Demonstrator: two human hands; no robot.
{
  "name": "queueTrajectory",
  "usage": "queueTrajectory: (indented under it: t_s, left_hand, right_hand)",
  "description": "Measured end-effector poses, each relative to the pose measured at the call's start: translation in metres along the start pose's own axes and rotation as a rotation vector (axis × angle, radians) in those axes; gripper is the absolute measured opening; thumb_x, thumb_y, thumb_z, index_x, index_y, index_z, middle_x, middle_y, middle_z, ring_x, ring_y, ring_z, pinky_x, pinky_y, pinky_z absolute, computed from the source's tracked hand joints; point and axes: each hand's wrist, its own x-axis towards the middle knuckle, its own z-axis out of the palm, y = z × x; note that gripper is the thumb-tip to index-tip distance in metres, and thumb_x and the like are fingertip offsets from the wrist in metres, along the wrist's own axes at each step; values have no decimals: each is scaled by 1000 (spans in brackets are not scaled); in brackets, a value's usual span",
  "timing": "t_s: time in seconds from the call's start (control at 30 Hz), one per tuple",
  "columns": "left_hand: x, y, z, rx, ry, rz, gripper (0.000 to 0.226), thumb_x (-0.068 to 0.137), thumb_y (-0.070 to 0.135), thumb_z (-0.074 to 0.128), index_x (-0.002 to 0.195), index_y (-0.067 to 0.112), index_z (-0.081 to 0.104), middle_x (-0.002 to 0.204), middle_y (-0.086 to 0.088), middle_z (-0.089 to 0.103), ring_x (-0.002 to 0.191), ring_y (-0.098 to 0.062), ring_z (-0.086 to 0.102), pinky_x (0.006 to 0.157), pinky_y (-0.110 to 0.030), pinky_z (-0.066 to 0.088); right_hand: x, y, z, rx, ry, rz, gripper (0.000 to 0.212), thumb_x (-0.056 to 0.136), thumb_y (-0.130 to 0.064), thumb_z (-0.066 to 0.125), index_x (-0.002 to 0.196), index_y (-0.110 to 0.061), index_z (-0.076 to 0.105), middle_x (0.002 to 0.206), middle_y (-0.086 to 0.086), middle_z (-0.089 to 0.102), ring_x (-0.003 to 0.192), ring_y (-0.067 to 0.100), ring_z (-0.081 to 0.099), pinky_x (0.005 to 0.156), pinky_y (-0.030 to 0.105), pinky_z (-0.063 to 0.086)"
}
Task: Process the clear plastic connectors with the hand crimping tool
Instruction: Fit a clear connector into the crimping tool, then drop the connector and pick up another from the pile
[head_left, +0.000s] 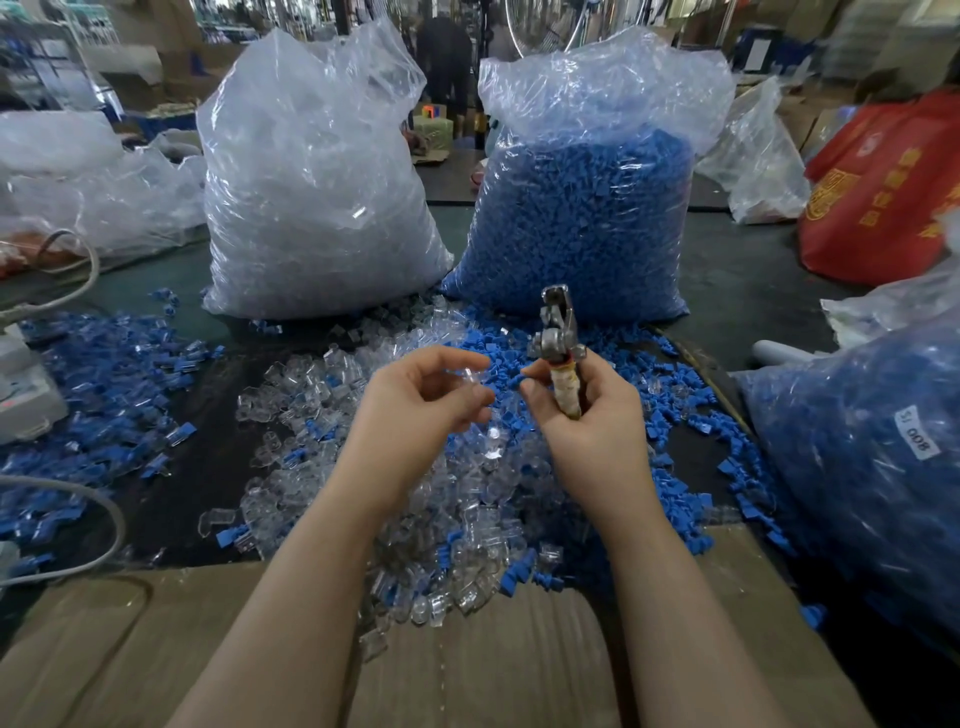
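Brown cardboard sheet (493, 670) nearest; left hand (415, 410) pinches a light, slippery clear plastic connector (467, 375) by its edges, right hand (587, 415) clenches the tape-wrapped metal hand crimping tool (558, 348).

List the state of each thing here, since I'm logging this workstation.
Left hand: pinches a clear plastic connector.
Right hand: grips the metal hand crimping tool, head up, and pinches a small blue plastic piece.
Large clear bag of clear connectors: open-topped, upright.
Large clear bag of blue pieces: open-topped, upright.
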Motion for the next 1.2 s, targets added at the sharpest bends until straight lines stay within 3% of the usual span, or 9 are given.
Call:
queueTrajectory:
  t_s: [0.17,0.33,0.47,0.63,0.83,1.03,1.2]
  left_hand:
    - [1,0,0,-87,12,-30,23,74,18,81,93,17,69,77,0,75,70,-8,71,62,-15,52]
    - [0,-1,3,-150,48,-2,39,55,28,84,88,13,71,73,4,70,67,-2,65,60,-12,49]
    - [-1,2,4,-170,-8,12,38,55,26,84,90,14,74,75,3,74,71,-4,68,63,-12,50]
    - [-4,7,1,-219,-106,26,26,58,37,82,82,30,79,81,2,76,73,-5,69,62,-12,50]
    - [-3,4,2,-229,-17,14,34,54,32,85,86,22,77,78,4,74,72,-3,68,63,-11,49]
    - [-3,4,6,-279,-44,14,27,56,27,85,82,22,78,80,1,75,72,-5,69,64,-13,51]
    - [-3,5,2,-336,-101,8,24,69,22,77,92,19,76,86,-2,77,75,-10,72,66,-15,53]
  right_hand:
    - [-1,-4,1,99,-37,6,23,90,-6,68,83,-27,63,73,-20,66,71,-3,61,68,11,48]
    - [-2,-7,2,153,-76,8,20,89,-7,70,82,-24,63,72,-18,66,70,-4,61,68,11,49]
    - [-2,-7,3,178,-56,7,19,89,-7,70,82,-24,64,73,-16,67,72,-3,62,68,13,50]
    - [-1,-6,2,221,-23,17,15,89,-7,70,83,-20,66,73,-12,67,72,2,62,69,16,51]
    - [-2,-6,0,259,-30,-6,19,89,-6,69,82,-24,66,76,-11,68,77,5,63,74,18,53]
    - [-2,-8,2,266,-60,5,17,90,-6,69,83,-22,66,78,-9,70,80,7,67,74,19,53]
    - [-1,-7,0,250,-15,-3,16,90,-7,69,84,-22,66,76,-13,69,76,2,65,70,14,50]
